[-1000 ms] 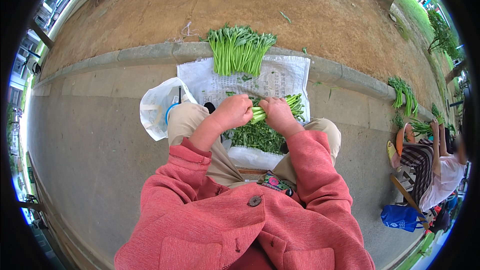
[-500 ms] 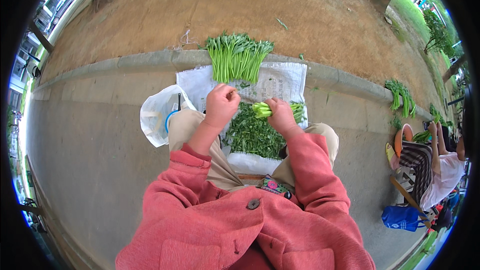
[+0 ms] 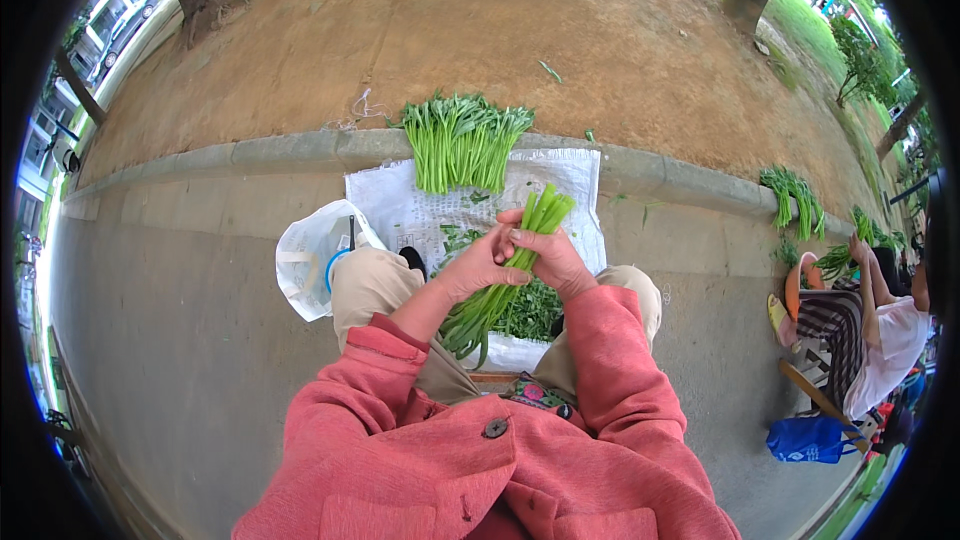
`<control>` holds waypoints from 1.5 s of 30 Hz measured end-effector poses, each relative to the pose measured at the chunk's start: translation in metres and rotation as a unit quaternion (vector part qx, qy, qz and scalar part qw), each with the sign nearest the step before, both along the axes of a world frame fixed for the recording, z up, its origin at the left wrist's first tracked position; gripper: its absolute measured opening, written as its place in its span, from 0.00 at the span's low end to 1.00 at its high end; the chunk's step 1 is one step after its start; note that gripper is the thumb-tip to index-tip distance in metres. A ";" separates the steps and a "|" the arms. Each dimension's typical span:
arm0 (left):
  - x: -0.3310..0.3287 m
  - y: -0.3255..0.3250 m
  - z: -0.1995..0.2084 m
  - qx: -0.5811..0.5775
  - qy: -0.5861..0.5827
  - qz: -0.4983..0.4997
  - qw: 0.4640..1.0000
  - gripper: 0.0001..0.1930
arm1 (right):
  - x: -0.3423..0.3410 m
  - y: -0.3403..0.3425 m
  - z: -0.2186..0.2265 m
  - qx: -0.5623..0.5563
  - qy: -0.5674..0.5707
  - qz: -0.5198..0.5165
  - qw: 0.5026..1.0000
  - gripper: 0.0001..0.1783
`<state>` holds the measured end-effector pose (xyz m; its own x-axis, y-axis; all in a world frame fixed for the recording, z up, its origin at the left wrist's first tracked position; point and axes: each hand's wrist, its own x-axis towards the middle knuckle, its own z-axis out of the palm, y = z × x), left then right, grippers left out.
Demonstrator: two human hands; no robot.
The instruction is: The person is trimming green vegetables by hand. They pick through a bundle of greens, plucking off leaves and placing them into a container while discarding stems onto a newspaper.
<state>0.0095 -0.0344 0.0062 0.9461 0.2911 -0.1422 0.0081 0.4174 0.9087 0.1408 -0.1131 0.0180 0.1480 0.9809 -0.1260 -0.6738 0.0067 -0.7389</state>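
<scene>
Between my knees, both hands are closed round a bunch of water spinach (image 3: 482,312). Its cut stem ends point up and to the right, while the leaves hang toward my lap on the left. My left hand (image 3: 482,265) wraps the stems from the left, and my right hand (image 3: 553,260) grips them near the cut ends. Beneath them, loose leaves (image 3: 532,312) lie on a white woven sack (image 3: 572,185), partly hidden by my hands and the bunch. A neat row of trimmed water spinach (image 3: 460,150) rests at the sack's far edge, against the curb.
A white bag (image 3: 308,260) with a blue ring-shaped item stands by my left knee. The stone curb (image 3: 290,148) runs across beyond the sack. At far right, a seated person (image 3: 885,340) handles greens beside an orange basin (image 3: 798,280) and a blue bag (image 3: 805,438).
My left hand has come over to the right and closed on the bunch. The bunch has swung from lying rightward to stems up, leaves toward me. The view has shifted slightly.
</scene>
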 end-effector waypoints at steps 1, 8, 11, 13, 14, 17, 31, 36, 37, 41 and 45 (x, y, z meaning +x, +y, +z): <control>0.003 -0.006 0.002 -0.070 -0.017 0.003 0.997 0.37 | -0.001 -0.001 0.000 -0.003 0.019 -0.003 1.000 0.14; 0.007 -0.002 -0.012 -0.065 0.029 0.014 0.997 0.23 | -0.004 -0.001 -0.004 -0.080 -0.266 -0.090 0.956 0.14; 0.005 -0.002 -0.013 -0.044 0.029 0.029 0.998 0.21 | 0.002 0.002 -0.004 -0.103 -0.263 -0.090 0.955 0.15; 0.006 0.002 -0.012 0.102 0.053 -0.031 0.993 0.21 | 0.006 0.005 -0.007 -0.080 -0.283 -0.077 0.953 0.16; 0.006 0.004 -0.013 0.172 0.066 -0.061 0.981 0.21 | 0.006 0.005 -0.011 -0.071 -0.292 -0.070 0.951 0.16; 0.013 0.004 -0.010 0.159 -0.012 -0.006 0.987 0.20 | -0.001 0.007 -0.023 -0.058 -0.241 -0.040 0.968 0.17; 0.005 0.060 0.005 -0.148 -0.032 0.227 0.962 0.10 | 0.016 0.005 -0.014 -0.098 -0.165 -0.179 0.965 0.14; -0.006 0.068 0.008 -0.127 -0.068 0.268 0.953 0.08 | 0.016 -0.008 -0.013 -0.095 -0.253 -0.130 0.954 0.16; -0.007 0.069 0.007 -0.139 -0.066 0.271 0.950 0.09 | 0.016 -0.009 -0.014 -0.109 -0.251 -0.125 0.954 0.15; -0.007 0.071 0.006 -0.175 -0.066 0.276 0.943 0.10 | 0.008 -0.011 -0.007 -0.095 -0.248 -0.115 0.957 0.11; -0.005 0.071 0.008 -0.196 -0.057 0.278 0.939 0.13 | 0.003 -0.012 -0.009 -0.067 -0.274 -0.071 0.957 0.10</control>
